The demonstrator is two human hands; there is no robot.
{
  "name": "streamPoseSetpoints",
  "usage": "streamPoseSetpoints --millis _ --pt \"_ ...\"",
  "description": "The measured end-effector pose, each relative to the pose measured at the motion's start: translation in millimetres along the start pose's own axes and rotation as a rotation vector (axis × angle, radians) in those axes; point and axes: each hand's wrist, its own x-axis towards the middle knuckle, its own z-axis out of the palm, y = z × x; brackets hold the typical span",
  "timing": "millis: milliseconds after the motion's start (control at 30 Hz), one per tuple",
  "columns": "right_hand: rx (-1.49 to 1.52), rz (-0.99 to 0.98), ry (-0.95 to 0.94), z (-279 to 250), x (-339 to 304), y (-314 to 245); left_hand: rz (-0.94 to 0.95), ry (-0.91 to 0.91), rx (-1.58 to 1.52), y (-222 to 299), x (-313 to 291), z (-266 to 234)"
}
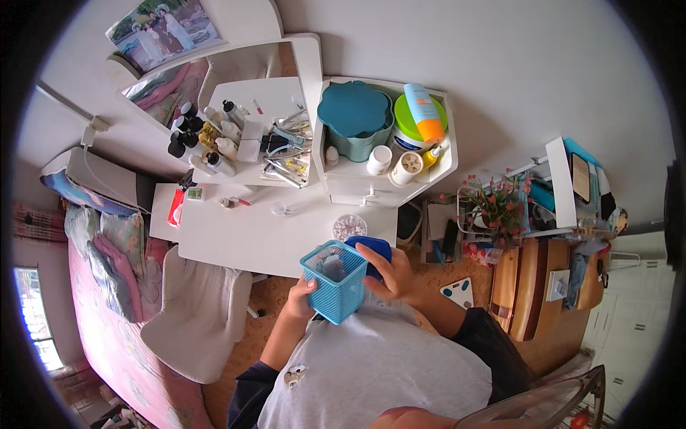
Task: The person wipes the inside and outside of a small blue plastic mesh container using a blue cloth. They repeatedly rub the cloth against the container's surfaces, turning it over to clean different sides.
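Observation:
A light-blue mesh plastic basket [334,300] is held up in front of my chest, close to the table's front edge. My left hand [300,300] grips its left side, thumb along the wall near the rim. Inside lies a grey, translucent crumpled item [330,266], whose kind I cannot make out. My right hand [391,277] is at the basket's right side with fingers stretched and apart, the fingertips near the rim. Behind that hand a dark-blue flat object [379,250] shows partly. Just beyond, on the table, stands a round container of white-and-pink small pieces [349,227].
The white dressing table [236,229] carries bottles [221,163], tools [289,171] and a small clear cup [279,209]. A shelf unit [343,175] at the right holds a teal lidded bin [355,114] and tubs. A white chair [204,307] stands left; a flowering plant [493,204] is right.

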Motion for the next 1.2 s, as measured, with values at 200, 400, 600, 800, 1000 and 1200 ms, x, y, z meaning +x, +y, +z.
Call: streamPoseSetpoints --millis 200,400,600,800,1000,1200 --pt "-0.094 -0.001 -0.018 5 30 -16 -0.045 -0.151 -0.053 29 -8 -10" --pt "-0.231 0.3 0.017 5 24 -40 -0.084 -0.3 -0.132 45 -7 -38" --pt "-0.487 0.444 0.218 -7 7 -65 -0.251 -0.413 -0.217 49 10 -49" --pt "-0.695 0.469 0.39 -61 -12 -60 -0.243 -0.43 -0.181 47 23 -64" --pt "-0.922 0.455 0.645 -172 -21 -21 -0.198 -0.357 -0.138 51 26 -46" --pt "-1.332 0.478 0.706 -335 -29 41 -0.16 -0.309 -0.229 40 34 -42"
